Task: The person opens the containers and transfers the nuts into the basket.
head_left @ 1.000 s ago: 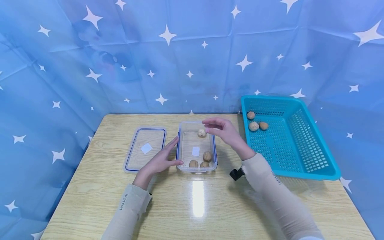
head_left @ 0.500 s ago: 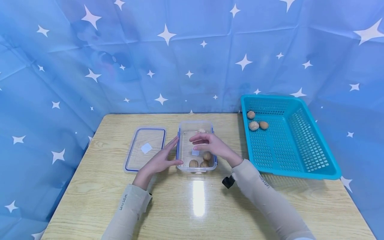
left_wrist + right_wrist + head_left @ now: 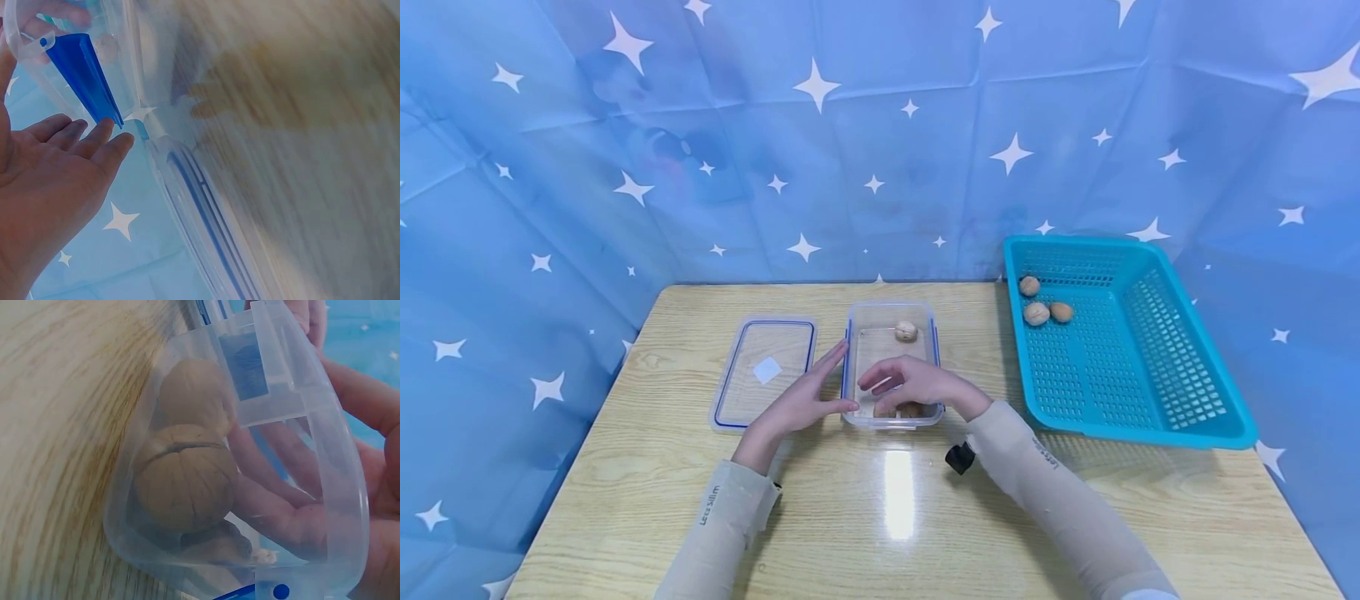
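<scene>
Teal basket [image 3: 1180, 392], blue star-patterned cloth [image 3: 880, 142], tan walnuts [image 3: 906, 331], blue-trimmed clear box [image 3: 850, 367]

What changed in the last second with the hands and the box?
The right hand came from above the box's far end toward the person, down over its near end, holding nothing. The left hand stayed flat against the box's left side; walnuts, lid and basket stayed put.

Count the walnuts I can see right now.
6 visible: three in the basket at its far left corner, one at the box's far end, two under the right hand. More may be hidden there.
</scene>
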The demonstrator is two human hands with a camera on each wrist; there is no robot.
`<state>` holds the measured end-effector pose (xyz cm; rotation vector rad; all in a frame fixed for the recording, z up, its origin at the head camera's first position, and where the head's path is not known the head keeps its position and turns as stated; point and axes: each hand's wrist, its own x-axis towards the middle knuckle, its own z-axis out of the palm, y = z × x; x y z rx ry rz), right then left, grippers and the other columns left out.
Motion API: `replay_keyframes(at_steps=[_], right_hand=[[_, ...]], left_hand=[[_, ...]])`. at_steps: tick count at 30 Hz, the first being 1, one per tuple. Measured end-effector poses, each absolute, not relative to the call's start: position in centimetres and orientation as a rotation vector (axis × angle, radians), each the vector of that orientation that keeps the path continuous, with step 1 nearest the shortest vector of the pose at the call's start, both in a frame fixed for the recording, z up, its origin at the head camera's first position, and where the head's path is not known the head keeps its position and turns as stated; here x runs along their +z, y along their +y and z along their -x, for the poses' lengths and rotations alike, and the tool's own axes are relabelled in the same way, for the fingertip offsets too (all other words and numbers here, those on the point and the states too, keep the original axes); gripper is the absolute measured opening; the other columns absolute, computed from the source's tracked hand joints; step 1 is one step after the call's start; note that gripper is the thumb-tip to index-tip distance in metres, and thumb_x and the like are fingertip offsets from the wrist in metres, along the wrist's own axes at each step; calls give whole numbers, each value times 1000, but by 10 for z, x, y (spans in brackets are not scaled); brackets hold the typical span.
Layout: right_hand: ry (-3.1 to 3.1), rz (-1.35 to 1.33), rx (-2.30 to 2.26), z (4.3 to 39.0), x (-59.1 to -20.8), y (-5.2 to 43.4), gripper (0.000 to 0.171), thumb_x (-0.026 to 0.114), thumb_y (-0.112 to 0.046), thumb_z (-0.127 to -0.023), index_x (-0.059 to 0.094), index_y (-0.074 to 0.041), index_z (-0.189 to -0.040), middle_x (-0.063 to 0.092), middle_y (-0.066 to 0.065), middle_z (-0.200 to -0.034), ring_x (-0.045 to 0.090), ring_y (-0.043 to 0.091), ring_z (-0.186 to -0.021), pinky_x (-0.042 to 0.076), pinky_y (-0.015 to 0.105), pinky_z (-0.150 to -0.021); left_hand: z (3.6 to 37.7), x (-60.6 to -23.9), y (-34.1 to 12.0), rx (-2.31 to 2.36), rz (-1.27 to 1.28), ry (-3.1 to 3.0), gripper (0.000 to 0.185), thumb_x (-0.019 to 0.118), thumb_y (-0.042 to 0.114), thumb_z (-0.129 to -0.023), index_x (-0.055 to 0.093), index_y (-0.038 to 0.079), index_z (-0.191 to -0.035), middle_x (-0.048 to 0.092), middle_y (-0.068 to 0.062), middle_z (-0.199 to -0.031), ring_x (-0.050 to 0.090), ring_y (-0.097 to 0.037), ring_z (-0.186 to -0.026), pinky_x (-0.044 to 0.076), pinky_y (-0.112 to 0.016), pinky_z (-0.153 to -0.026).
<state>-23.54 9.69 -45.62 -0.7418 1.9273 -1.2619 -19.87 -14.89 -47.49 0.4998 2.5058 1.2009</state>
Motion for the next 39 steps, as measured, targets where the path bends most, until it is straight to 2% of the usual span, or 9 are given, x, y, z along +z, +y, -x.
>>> replay_keyframes(at_steps=[7,18,29,39], right_hand=[[1898,746,-1225,236,-458,93,45,66,-2,-93,54,7,-135,57,25,-140,57,41,-129,49,41,-109],[1988,798,-1087,237,-471,83,36,65,1,-89,64,5,-125,66,20,-129,67,31,-117,55,31,-100],[2136,775,-1033,235,-474,77,28,70,1,-87,71,-2,-114,71,14,-119,71,23,-103,57,30,-94],[2267,735,-1144,235,-467,79,30,73,-6,-88,70,-5,-118,70,12,-121,69,26,-107,56,34,-96]], left_hand=[[198,-474,-148,1215,-511,2497,99,75,38,-88,12,23,-162,7,0,-170,11,-34,-156,18,-63,-123],[198,-476,-149,1218,-533,2502,97,75,30,-90,11,20,-162,7,-4,-170,11,-36,-155,19,-64,-122],[199,-475,-149,1225,-550,2500,97,75,31,-89,12,19,-162,7,-5,-170,11,-36,-155,19,-64,-122],[199,-475,-149,1250,-551,2480,99,76,34,-88,11,20,-162,7,-3,-170,9,-35,-156,18,-64,-122]])
